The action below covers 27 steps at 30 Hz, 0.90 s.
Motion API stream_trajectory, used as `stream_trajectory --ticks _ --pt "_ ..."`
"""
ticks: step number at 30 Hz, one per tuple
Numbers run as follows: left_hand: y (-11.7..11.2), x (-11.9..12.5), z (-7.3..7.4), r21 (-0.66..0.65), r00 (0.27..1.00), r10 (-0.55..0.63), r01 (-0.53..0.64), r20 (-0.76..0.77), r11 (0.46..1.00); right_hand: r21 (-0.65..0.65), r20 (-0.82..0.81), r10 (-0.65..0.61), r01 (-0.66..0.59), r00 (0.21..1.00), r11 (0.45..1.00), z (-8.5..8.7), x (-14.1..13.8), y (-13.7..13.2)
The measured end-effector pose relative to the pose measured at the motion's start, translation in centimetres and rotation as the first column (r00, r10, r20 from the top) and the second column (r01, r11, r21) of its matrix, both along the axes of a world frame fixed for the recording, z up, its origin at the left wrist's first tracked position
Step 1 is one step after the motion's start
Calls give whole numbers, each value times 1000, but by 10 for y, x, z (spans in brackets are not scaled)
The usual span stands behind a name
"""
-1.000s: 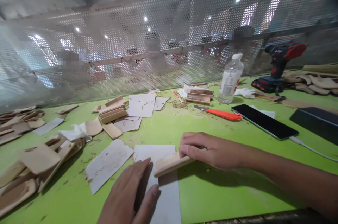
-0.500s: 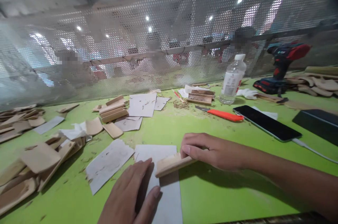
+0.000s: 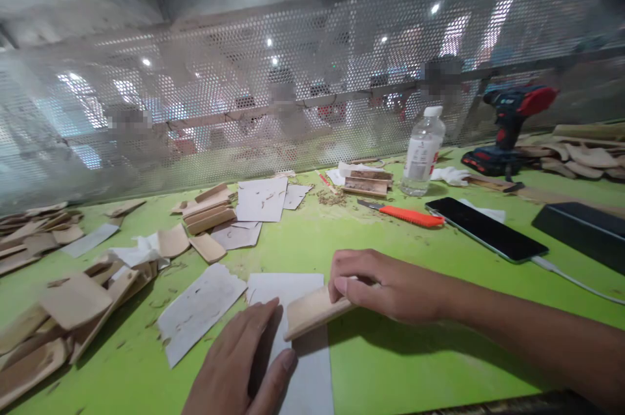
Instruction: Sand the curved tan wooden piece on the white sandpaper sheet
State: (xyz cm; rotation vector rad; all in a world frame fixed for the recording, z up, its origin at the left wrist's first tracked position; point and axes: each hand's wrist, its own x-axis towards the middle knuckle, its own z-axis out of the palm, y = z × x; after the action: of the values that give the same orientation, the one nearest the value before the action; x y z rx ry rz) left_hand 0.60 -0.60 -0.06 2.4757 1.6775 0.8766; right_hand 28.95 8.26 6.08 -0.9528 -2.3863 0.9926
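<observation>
My right hand (image 3: pixel 385 288) grips a small flat wooden piece (image 3: pixel 307 312), fingers curled over its right end, and holds it down on a pale sheet of sandpaper (image 3: pixel 303 350) that lies on the green table (image 3: pixel 390 363). My left hand (image 3: pixel 239 363) lies flat and open on the near left part of that sheet, fingers stretched out, just left of the wooden piece.
Another worn sheet (image 3: pixel 198 311) lies to the left. Heaps of wooden pieces (image 3: pixel 58 311) fill the left side, with more (image 3: pixel 208 206) farther back. An orange utility knife (image 3: pixel 407 215), a phone (image 3: pixel 483 229), a water bottle (image 3: pixel 420 151) and a cordless drill (image 3: pixel 508 128) stand at the right. A perforated metal screen (image 3: pixel 293 89) closes the back.
Both hands stay where they were; the wooden piece has shifted slightly on the sheet. The view has tilted a little.
</observation>
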Motion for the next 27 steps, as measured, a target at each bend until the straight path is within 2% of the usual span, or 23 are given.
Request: stream_trajectory --ticks 2,5,8,10,14,16,19,23,24,27 --pt "1 -2 0 9 1000 -9 9 -17 1000 12 -4 -9 9 1000 1000 0 1 2" --pt "4 -6 1 11 997 -56 57 -55 998 36 -17 -90 90 996 995 0 3 4" --pt "7 -10 -2 7 993 -98 98 -67 995 1 -17 0 0 1000 1000 0 2 2" --pt "8 -12 -5 24 995 -86 87 -50 996 -42 -26 48 -49 999 998 0 1 1" --pt "9 -13 -8 61 992 -110 113 -54 992 53 -26 -104 105 994 993 -1 3 3" --pt "9 -12 -6 27 992 -109 111 -58 993 62 -17 -63 64 998 996 -1 4 3" --pt "7 -11 -2 14 996 -88 88 -27 996 -5 -25 55 -55 998 998 0 3 2" --pt "6 -11 0 -20 994 -96 95 -47 995 137 -41 -92 97 995 986 -1 3 2" --pt "6 -10 1 -30 994 -98 97 -57 995 159 -44 -94 100 995 982 -1 3 2" --pt "6 -10 0 -28 995 -91 90 -42 996 90 -34 27 -24 999 996 -2 3 1"
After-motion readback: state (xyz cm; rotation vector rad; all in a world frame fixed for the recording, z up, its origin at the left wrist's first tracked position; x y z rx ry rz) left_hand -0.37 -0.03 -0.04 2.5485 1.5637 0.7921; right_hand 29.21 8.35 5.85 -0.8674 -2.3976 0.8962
